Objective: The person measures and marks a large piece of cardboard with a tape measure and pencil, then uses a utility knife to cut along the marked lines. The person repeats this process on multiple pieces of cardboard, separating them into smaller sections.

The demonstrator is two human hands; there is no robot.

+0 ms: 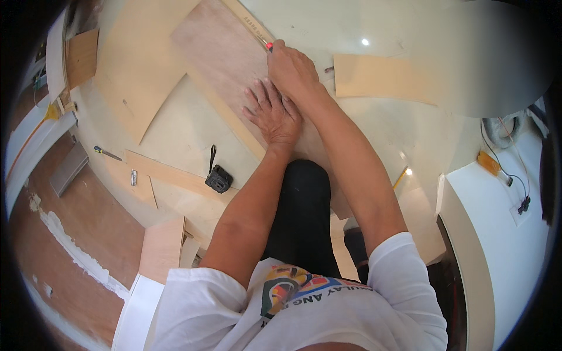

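Note:
A long pinkish wooden board [205,35] lies diagonally beneath my hands, with a narrow pale strip [249,20] along its upper right edge. My left hand [269,117] rests on the board with fingers spread. Just above and right of it, my right hand [293,73] is closed round a small cutting tool [269,46] with a red and black end, held at the strip. Most of the tool is hidden in my fingers. My dark-clothed knee [304,181] is on the board below my hands.
Thin tan sheets [134,47] [374,76] lie either side on the pale floor. A black tape measure [218,179], a screwdriver [106,154] and a pencil [401,175] lie nearby. A white unit with cables [480,199] stands at right; panels [82,55] lean at upper left.

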